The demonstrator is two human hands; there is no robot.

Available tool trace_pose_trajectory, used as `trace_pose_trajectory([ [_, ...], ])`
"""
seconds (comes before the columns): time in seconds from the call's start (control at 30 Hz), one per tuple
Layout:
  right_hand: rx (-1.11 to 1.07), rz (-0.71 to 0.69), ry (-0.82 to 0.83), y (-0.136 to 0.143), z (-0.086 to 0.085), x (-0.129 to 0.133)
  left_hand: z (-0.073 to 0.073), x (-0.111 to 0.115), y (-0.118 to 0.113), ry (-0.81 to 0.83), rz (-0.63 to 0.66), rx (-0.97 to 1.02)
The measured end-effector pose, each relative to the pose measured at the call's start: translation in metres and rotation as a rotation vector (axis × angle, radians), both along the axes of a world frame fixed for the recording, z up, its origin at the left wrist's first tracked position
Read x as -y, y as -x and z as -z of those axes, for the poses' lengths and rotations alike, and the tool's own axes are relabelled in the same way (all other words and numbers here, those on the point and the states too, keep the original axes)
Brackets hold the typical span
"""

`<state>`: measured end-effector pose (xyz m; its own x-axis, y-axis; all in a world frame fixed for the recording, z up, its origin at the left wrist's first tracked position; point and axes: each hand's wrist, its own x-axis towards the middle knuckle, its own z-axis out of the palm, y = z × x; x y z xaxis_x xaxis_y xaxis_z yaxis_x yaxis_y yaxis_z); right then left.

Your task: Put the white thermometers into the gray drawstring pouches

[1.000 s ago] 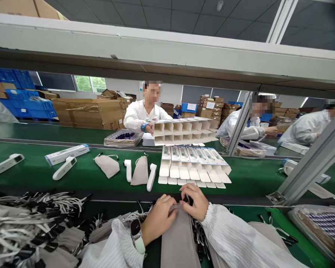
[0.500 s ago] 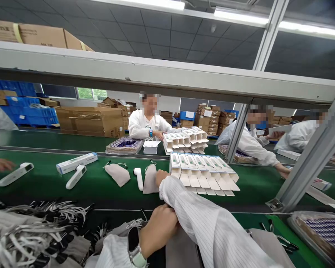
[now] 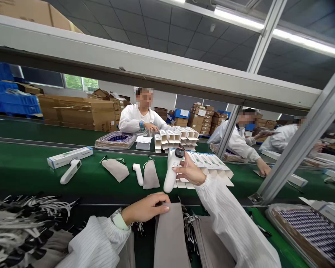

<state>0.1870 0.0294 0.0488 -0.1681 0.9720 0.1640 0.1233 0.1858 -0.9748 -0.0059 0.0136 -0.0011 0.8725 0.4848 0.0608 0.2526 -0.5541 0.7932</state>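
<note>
My right hand [image 3: 192,171] holds a white infrared thermometer [image 3: 170,178] up over the belt, its dark round end toward the top. Lower down, my left hand [image 3: 147,207] pinches the upper edge of a grey drawstring pouch [image 3: 171,238]. That pouch hangs flat toward me, below the belt's near edge. On the green belt, a second grey pouch [image 3: 150,175] lies beside another white thermometer [image 3: 138,174]. Farther left lie one more grey pouch [image 3: 115,169] and a white thermometer [image 3: 70,172] touching a white carton [image 3: 69,157].
A row of open white cartons [image 3: 212,163] stands behind my right hand. Piled pouches with white cords [image 3: 30,223] fill the near left. A metal post [image 3: 293,149] rises at right, near a bagged patterned tray [image 3: 309,230]. Co-workers sit across the belt.
My right hand has lifted a thermometer from near the cartons. My left hand has shifted slightly left and now pinches the pouch's edge. The view has turned slightly right.
</note>
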Motion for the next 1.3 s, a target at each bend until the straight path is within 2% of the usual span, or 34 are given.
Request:
trace_pose_trajectory([
  [0.07,-0.124,-0.067,0.052,-0.01,0.0,0.013,-0.005,0.004,-0.002,-0.013,-0.018,0.044],
  [0.17,-0.167,-0.057,0.118,-0.013,0.012,0.021,-0.01,0.008,-0.004,-0.012,-0.062,0.09],
  [0.23,-0.198,-0.06,0.125,-0.011,0.022,0.022,-0.011,0.009,-0.006,-0.024,-0.143,0.132],
  [0.3,-0.199,-0.12,0.137,-0.008,0.032,0.023,-0.01,0.008,-0.007,-0.063,-0.237,0.189],
  [0.43,-0.133,-0.307,0.268,-0.005,0.044,0.027,-0.009,0.009,-0.01,-0.155,-0.31,0.243],
  [0.5,-0.098,-0.347,0.333,-0.003,0.047,0.029,-0.01,0.011,-0.011,-0.148,-0.321,0.242],
  [0.57,0.03,-0.389,0.366,-0.001,0.047,0.032,-0.01,0.011,-0.012,-0.115,-0.347,0.241],
  [0.63,0.219,-0.408,0.318,-0.001,0.045,0.036,-0.012,0.011,-0.011,-0.092,-0.373,0.221],
  [0.7,0.379,-0.287,0.101,-0.004,0.041,0.038,-0.017,0.013,-0.009,-0.097,-0.428,0.158],
  [0.77,0.5,-0.008,-0.214,-0.012,0.04,0.035,-0.025,0.021,-0.005,-0.085,-0.475,0.036],
  [0.83,0.581,0.265,-0.428,-0.025,0.043,0.026,-0.036,0.035,-0.001,-0.006,-0.397,-0.103],
  [0.9,0.61,0.411,-0.473,-0.04,0.05,0.014,-0.045,0.053,0.0,0.083,-0.241,-0.166],
  [1.03,0.586,0.468,-0.437,-0.055,0.059,0.001,-0.051,0.078,-0.002,0.192,-0.283,-0.068],
  [1.07,0.552,0.409,-0.396,-0.053,0.058,0.003,-0.051,0.079,-0.003,0.235,-0.292,-0.028],
  [1.1,0.49,0.289,-0.327,-0.047,0.057,0.007,-0.05,0.078,-0.004,0.26,-0.309,0.026],
  [1.17,0.308,-0.118,-0.141,-0.027,0.054,0.021,-0.049,0.071,-0.006,0.203,-0.366,0.163],
  [1.23,0.121,-0.525,-0.006,-0.002,0.052,0.036,-0.048,0.063,-0.008,0.046,-0.409,0.271],
  [1.27,0.066,-0.621,0.005,0.009,0.052,0.041,-0.047,0.059,-0.009,-0.03,-0.407,0.292],
  [1.3,0.027,-0.644,-0.003,0.016,0.052,0.045,-0.045,0.055,-0.011,-0.094,-0.395,0.296],
])
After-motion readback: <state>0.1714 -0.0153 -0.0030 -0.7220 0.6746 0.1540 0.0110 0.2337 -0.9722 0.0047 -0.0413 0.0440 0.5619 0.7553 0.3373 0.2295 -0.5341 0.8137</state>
